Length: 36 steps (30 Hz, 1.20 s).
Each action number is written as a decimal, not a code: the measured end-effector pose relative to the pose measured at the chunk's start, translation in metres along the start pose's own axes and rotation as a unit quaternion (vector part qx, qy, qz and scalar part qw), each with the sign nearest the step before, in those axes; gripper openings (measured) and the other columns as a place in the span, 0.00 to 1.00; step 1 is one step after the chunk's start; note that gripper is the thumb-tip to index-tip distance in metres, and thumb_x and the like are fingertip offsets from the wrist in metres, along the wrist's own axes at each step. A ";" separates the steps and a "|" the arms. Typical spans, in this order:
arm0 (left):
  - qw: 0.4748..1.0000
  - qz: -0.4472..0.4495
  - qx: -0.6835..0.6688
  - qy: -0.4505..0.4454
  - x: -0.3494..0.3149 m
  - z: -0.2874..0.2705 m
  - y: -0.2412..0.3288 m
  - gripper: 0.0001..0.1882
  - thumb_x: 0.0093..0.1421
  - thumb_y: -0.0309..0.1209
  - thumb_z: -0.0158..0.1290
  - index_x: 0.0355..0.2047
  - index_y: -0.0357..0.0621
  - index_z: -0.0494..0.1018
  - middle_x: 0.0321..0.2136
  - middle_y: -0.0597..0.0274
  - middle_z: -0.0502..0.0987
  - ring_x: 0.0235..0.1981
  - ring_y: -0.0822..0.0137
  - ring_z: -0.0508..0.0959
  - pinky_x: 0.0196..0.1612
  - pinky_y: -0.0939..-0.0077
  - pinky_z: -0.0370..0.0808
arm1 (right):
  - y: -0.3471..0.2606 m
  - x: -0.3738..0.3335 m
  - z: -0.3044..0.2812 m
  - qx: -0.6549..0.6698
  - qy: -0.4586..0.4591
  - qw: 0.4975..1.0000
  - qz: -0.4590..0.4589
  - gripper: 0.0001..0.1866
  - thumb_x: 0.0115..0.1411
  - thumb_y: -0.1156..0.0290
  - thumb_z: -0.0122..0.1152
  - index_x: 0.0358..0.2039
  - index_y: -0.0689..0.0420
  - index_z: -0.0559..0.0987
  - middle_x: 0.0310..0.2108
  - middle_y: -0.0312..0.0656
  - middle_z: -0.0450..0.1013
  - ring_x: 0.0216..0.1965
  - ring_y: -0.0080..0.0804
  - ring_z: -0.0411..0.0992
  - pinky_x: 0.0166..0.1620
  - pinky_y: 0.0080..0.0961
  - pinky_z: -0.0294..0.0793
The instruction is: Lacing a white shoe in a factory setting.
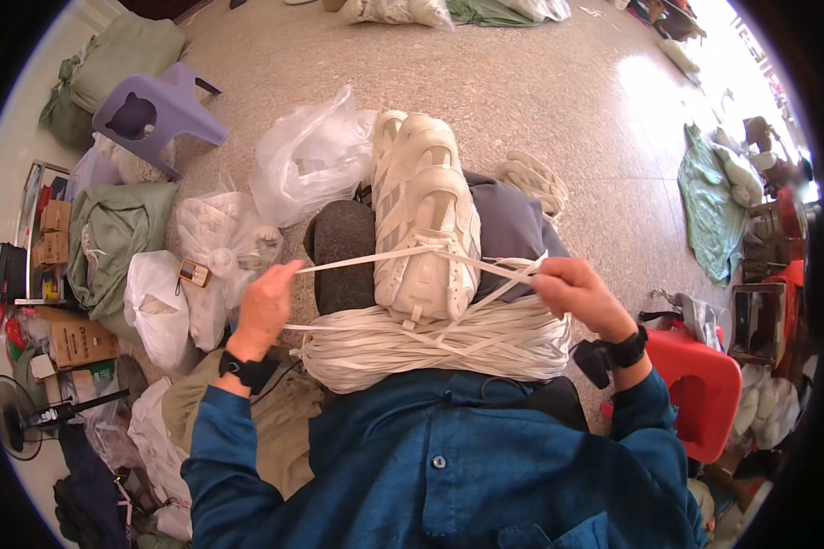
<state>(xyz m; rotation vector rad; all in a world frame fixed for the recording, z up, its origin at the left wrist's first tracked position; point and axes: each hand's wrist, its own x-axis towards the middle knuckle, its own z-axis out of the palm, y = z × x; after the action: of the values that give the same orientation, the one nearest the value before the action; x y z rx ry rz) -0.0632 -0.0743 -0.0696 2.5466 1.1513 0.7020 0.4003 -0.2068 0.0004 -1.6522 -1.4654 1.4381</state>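
A stack of off-white shoe uppers lies lengthwise before me, the nearest one with its tongue and heel toward me. A flat cream shoelace passes through that upper's eyelets and stretches out to both sides. My left hand is closed on its left end. On the other side, my right hand pinches the right end, where strands cross by the fingers. Against my lap rests a thick bundle of cream laces, with loose strands running up toward both hands. The fingertips are partly hidden.
At left are a white plastic bag, a tied bag of white pieces with a small phone on it, and a purple stool. A red stool stands at right; more uppers lie beyond the grey cloth.
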 end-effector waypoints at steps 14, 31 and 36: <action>0.982 -0.173 0.068 -0.037 -0.064 -0.032 -0.058 0.12 0.63 0.25 0.55 0.46 0.38 0.79 0.34 0.51 0.79 0.38 0.52 0.80 0.44 0.59 0.76 | 0.103 -0.087 -0.085 0.618 0.129 0.735 -0.249 0.22 0.76 0.58 0.48 0.22 0.50 0.68 0.45 0.38 0.78 0.55 0.38 0.73 0.70 0.49 0.60; 0.984 -0.014 -0.174 -0.033 0.103 0.057 0.127 0.09 0.53 0.30 0.66 0.29 0.42 0.77 0.31 0.55 0.74 0.38 0.50 0.76 0.42 0.57 0.72 | 0.315 -0.265 -0.171 0.620 0.433 0.633 -0.167 0.12 0.72 0.66 0.54 0.39 0.63 0.78 0.40 0.47 0.78 0.45 0.43 0.77 0.58 0.44 0.77; 0.962 -0.093 -0.240 -0.096 0.101 0.048 0.120 0.08 0.53 0.29 0.65 0.25 0.42 0.77 0.29 0.55 0.75 0.36 0.50 0.76 0.41 0.57 0.72 | 0.371 -0.320 -0.219 0.607 0.533 0.574 -0.135 0.13 0.72 0.66 0.55 0.47 0.64 0.79 0.42 0.47 0.80 0.46 0.41 0.78 0.58 0.43 0.78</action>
<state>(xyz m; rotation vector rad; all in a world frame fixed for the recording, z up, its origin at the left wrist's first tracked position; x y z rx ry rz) 0.0956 -0.0783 -0.0279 2.0227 0.9951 0.5849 0.7885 -0.5516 -0.1350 -0.8472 0.1327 0.5708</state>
